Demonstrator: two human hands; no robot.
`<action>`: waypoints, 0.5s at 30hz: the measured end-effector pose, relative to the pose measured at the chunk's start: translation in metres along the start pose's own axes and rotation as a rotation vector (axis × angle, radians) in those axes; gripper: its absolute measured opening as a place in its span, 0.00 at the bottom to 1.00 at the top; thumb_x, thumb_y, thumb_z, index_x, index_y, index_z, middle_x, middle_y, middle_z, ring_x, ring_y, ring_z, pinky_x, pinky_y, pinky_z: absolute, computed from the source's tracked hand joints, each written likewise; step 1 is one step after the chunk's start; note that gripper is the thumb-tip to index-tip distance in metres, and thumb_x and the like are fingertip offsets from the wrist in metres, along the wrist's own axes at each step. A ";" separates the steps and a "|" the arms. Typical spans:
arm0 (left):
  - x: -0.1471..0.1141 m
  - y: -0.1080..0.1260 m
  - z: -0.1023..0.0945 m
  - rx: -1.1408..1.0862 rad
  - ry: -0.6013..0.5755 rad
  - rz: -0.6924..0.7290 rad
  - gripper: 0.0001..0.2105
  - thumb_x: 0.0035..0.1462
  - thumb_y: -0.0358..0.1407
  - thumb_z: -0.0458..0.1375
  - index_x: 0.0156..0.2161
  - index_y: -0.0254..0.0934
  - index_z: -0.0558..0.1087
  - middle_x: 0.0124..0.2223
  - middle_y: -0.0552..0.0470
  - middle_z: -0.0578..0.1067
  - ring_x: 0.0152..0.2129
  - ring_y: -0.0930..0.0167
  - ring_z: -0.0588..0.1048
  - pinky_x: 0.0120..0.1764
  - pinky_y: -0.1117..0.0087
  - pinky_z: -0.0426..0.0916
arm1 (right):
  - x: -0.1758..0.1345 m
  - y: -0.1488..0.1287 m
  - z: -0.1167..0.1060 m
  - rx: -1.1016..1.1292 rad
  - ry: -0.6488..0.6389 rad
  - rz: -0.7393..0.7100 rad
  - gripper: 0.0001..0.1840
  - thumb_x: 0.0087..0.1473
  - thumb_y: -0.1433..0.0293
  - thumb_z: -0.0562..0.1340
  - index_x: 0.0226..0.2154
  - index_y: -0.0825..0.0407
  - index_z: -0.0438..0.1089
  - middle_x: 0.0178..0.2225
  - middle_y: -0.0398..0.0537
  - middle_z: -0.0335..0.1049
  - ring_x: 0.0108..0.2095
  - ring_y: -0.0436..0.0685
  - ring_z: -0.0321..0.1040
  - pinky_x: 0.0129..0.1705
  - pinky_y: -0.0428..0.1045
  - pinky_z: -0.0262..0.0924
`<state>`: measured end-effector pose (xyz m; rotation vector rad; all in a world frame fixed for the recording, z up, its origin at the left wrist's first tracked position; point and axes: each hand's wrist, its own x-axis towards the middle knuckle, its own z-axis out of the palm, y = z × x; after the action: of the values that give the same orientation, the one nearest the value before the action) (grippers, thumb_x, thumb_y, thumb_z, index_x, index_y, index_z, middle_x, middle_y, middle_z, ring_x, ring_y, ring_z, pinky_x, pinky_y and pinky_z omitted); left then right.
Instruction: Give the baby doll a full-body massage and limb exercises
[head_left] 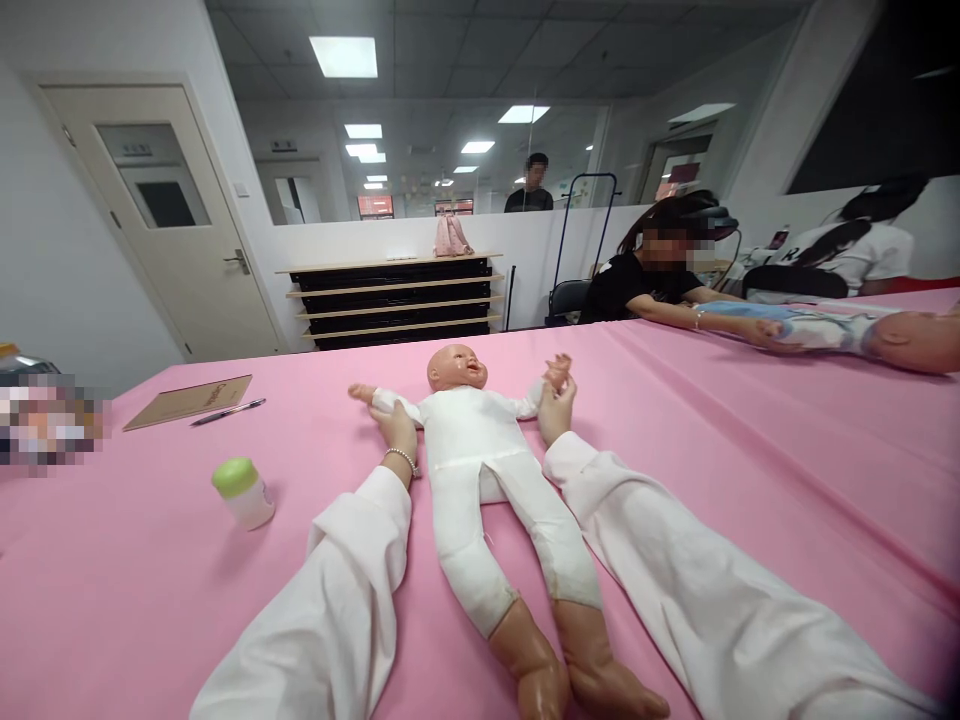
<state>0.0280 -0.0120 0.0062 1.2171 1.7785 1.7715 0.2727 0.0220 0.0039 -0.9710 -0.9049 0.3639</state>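
Note:
A baby doll (474,428) with a white cloth body lies on its back, its head away from me and its feet toward me. Its arms are spread out to both sides. My left hand (399,430) is closed around the doll's arm on the left, near the wrist. On the other side, my right hand (556,410) grips the doll's arm just below its small plastic hand. Parts of my fingers are hidden behind the doll's arms.
A pink cloth covers the table (315,590). To the left are a green-capped bottle (244,494), a pen (228,412) and a brown notebook (189,402). At the right, another person (660,260) reaches toward a second doll (840,328).

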 end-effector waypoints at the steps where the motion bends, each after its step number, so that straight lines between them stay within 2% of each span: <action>1: 0.002 -0.001 0.000 -0.007 0.031 -0.042 0.27 0.62 0.33 0.37 0.63 0.37 0.33 0.61 0.40 0.54 0.53 0.64 0.64 0.48 0.59 0.62 | 0.006 0.006 -0.002 0.023 0.088 0.062 0.26 0.49 0.66 0.56 0.51 0.53 0.52 0.53 0.56 0.57 0.52 0.56 0.58 0.55 0.58 0.52; 3: 0.005 0.000 -0.002 -0.031 0.095 -0.093 0.26 0.62 0.34 0.35 0.63 0.33 0.32 0.62 0.37 0.52 0.55 0.63 0.61 0.50 0.57 0.60 | 0.014 0.009 -0.005 0.063 0.168 0.103 0.26 0.47 0.67 0.57 0.49 0.53 0.52 0.55 0.56 0.55 0.53 0.55 0.57 0.56 0.58 0.51; 5: 0.006 0.007 -0.003 -0.058 0.123 -0.082 0.27 0.63 0.37 0.36 0.63 0.32 0.31 0.63 0.37 0.50 0.57 0.63 0.57 0.52 0.57 0.58 | 0.013 -0.001 -0.004 0.081 0.083 0.068 0.28 0.45 0.68 0.58 0.50 0.52 0.52 0.54 0.55 0.57 0.51 0.55 0.60 0.54 0.58 0.55; 8: 0.003 0.021 -0.004 -0.087 0.076 0.064 0.27 0.62 0.40 0.42 0.63 0.40 0.38 0.64 0.49 0.50 0.58 0.68 0.56 0.55 0.65 0.56 | -0.001 -0.031 0.005 0.072 -0.226 -0.086 0.30 0.44 0.68 0.60 0.52 0.50 0.55 0.49 0.53 0.63 0.46 0.56 0.64 0.49 0.55 0.60; 10: -0.001 0.029 -0.002 -0.048 -0.013 0.219 0.26 0.61 0.40 0.43 0.63 0.44 0.42 0.62 0.52 0.54 0.56 0.69 0.58 0.54 0.67 0.57 | -0.015 -0.051 0.012 0.048 -0.466 -0.234 0.25 0.46 0.68 0.60 0.50 0.49 0.60 0.48 0.51 0.63 0.47 0.56 0.63 0.50 0.54 0.59; 13: -0.009 0.036 0.001 0.198 -0.167 0.361 0.25 0.60 0.37 0.45 0.62 0.46 0.49 0.56 0.49 0.63 0.51 0.65 0.63 0.51 0.62 0.59 | -0.031 -0.065 0.018 -0.083 -0.790 -0.463 0.20 0.49 0.74 0.56 0.46 0.47 0.67 0.46 0.49 0.62 0.50 0.57 0.59 0.55 0.56 0.55; 15: -0.014 0.038 0.002 0.406 -0.256 0.421 0.23 0.58 0.34 0.47 0.59 0.51 0.56 0.53 0.50 0.66 0.48 0.62 0.64 0.49 0.59 0.59 | -0.035 -0.065 0.018 -0.174 -0.895 -0.574 0.23 0.48 0.79 0.54 0.44 0.45 0.69 0.45 0.49 0.58 0.51 0.57 0.56 0.56 0.58 0.52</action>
<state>0.0497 -0.0276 0.0372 2.0077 1.8803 1.3887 0.2301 -0.0260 0.0449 -0.6381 -1.9977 0.2167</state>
